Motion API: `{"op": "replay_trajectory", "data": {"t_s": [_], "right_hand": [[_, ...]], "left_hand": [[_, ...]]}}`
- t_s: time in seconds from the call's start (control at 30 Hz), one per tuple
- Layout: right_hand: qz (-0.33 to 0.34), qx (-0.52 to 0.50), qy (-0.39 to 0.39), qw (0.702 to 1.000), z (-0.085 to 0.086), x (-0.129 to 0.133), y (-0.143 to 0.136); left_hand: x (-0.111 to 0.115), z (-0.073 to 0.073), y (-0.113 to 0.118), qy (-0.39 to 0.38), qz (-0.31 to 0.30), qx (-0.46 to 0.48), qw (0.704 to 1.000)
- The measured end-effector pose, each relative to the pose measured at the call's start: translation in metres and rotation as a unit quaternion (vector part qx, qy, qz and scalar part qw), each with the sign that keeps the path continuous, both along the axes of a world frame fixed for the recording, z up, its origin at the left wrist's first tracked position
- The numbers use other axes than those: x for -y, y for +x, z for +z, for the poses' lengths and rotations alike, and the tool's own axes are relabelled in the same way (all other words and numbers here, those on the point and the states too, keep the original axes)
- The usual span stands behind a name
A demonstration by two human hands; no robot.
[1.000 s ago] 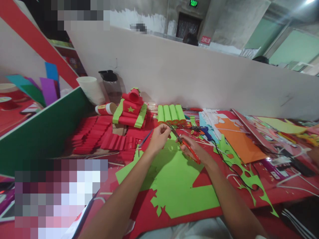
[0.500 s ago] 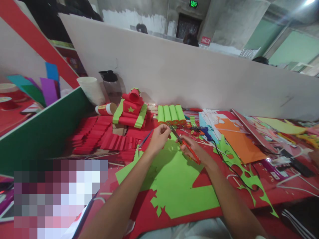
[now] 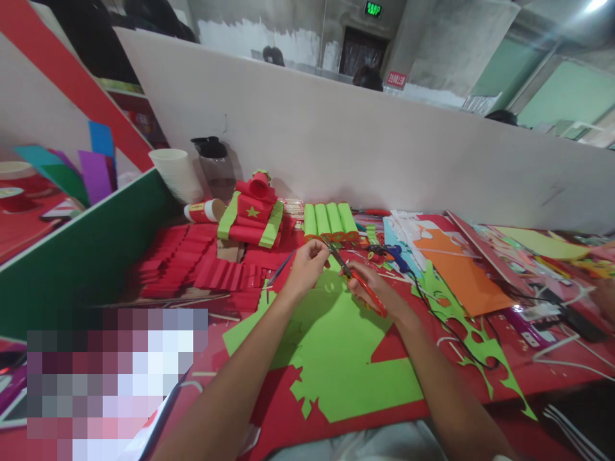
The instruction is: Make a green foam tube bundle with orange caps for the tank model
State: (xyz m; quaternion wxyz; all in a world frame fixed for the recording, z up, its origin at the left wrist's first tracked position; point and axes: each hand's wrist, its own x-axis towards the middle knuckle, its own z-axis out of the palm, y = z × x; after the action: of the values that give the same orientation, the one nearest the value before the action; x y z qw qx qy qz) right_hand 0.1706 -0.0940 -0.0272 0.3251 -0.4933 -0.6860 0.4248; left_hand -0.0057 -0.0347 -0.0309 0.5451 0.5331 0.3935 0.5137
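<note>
My right hand (image 3: 362,282) is closed on red-handled scissors (image 3: 369,293), whose blades point up and left toward my left hand (image 3: 310,261). The fingers of my left hand are pinched together near the blade tips; whatever they hold is too small to make out. Under both hands lie light green sheets (image 3: 336,349) with cut, jagged edges. Just beyond the hands stand several rolled green tubes (image 3: 329,219) with orange-red ends. A red and green paper model (image 3: 252,211) with a star sits to their left.
Folded red paper strips (image 3: 182,259) and white cups (image 3: 177,174) are at the left. Orange paper (image 3: 459,272), a blue glue gun (image 3: 398,257) with a black cable, and a green offcut (image 3: 473,330) lie at the right. A white partition (image 3: 346,141) rises behind.
</note>
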Motion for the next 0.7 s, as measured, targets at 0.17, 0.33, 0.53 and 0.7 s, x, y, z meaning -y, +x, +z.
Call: {"op": "replay_trajectory", "data": {"t_s": [0.17,0.33,0.53,0.7], "right_hand": [[-0.007,-0.016,-0.011,1.000,-0.0029,0.0001,-0.0007],[-0.011,-0.016,-0.014,1.000,-0.0031,-0.0005,-0.0015],[-0.003,-0.017,-0.004,1.000,-0.0036,-0.0007,-0.0009],[-0.006,-0.012,-0.003,1.000,-0.0043,-0.0008,0.0001]], "left_hand": [[-0.0007,-0.0004,0.0002,0.001,0.004,0.002,1.000],[-0.0007,-0.0007,0.0006,0.000,0.003,0.010,1.000],[0.0003,-0.0004,0.0002,-0.004,-0.011,0.021,1.000],[0.0013,0.0004,0.0003,-0.003,-0.015,0.019,1.000]]}}
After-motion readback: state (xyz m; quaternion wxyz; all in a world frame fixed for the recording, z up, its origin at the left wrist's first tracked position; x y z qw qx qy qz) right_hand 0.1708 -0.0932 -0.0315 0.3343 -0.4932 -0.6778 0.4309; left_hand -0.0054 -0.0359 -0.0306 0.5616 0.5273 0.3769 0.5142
